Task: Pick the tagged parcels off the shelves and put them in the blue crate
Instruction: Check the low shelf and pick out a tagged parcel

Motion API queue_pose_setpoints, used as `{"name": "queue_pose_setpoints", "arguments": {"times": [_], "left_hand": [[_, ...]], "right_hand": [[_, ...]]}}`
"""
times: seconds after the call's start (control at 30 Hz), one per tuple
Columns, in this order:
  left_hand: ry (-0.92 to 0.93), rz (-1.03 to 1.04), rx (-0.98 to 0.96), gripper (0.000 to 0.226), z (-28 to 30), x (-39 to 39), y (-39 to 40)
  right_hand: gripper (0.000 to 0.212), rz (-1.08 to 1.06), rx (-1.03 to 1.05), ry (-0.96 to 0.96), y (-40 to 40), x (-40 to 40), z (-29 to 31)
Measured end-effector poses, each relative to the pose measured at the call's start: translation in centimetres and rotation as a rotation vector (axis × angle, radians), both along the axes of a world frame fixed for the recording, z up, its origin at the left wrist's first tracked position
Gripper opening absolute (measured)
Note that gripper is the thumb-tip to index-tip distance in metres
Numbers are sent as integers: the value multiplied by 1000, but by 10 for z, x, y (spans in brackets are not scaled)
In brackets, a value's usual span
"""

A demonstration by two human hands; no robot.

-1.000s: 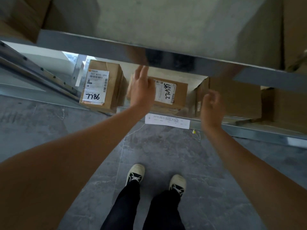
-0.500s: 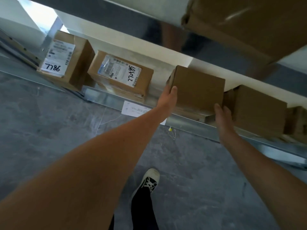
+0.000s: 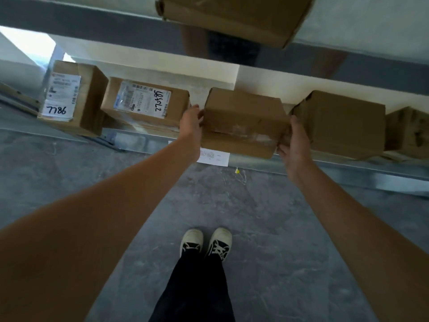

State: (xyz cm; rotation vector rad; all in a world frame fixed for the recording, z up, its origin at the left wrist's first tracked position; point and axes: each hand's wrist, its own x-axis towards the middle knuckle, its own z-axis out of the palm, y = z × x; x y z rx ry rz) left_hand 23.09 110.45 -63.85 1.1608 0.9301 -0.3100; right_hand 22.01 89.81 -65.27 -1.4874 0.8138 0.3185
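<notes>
A plain brown parcel [image 3: 241, 122] sits on the lowest metal shelf [image 3: 325, 170], its front overhanging the shelf edge. My left hand [image 3: 191, 126] holds its left side with the fingers wrapped round the corner. My right hand [image 3: 293, 142] grips its right side, fingers tucked between it and the neighbouring box. Just below the parcel a white paper tag [image 3: 213, 156] hangs on the shelf edge. The blue crate is out of view.
Left of the held parcel lie a labelled box marked 7786 [image 3: 72, 98] and a flat labelled box [image 3: 146, 103]. Two plain boxes [image 3: 341, 124] stand to its right. An upper shelf with a box [image 3: 234, 17] overhangs. My shoes [image 3: 206, 242] stand on grey floor.
My hands left the labelled box area, moved right and took hold of the plain parcel on both sides. It now sits further out over the shelf edge, and I stand with both feet together.
</notes>
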Motion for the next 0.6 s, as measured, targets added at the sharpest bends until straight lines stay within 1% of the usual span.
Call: {"name": "queue_pose_setpoints", "arguments": {"times": [0.07, 0.17, 0.23, 0.3, 0.37, 0.47, 0.6], "left_hand": [[-1, -47, 36, 30, 10, -1, 0], [-10, -149, 89, 21, 16, 3, 3], [3, -223, 63, 26, 19, 6, 3], [7, -303, 41, 31, 19, 7, 1], [12, -342, 64, 33, 21, 4, -3], [5, -329, 101, 33, 18, 1, -7], [48, -342, 127, 26, 14, -2, -11]], "right_hand": [[27, -49, 31, -10, -5, -5, 8], [46, -154, 133, 5, -19, -13, 10], [52, -168, 191, 34, -28, -17, 12], [49, -184, 264, 38, -32, -20, 13], [43, -201, 308, 36, -33, -22, 14], [38, -176, 268, 52, -33, -23, 12], [39, -116, 213, 58, -33, -24, 11]]}}
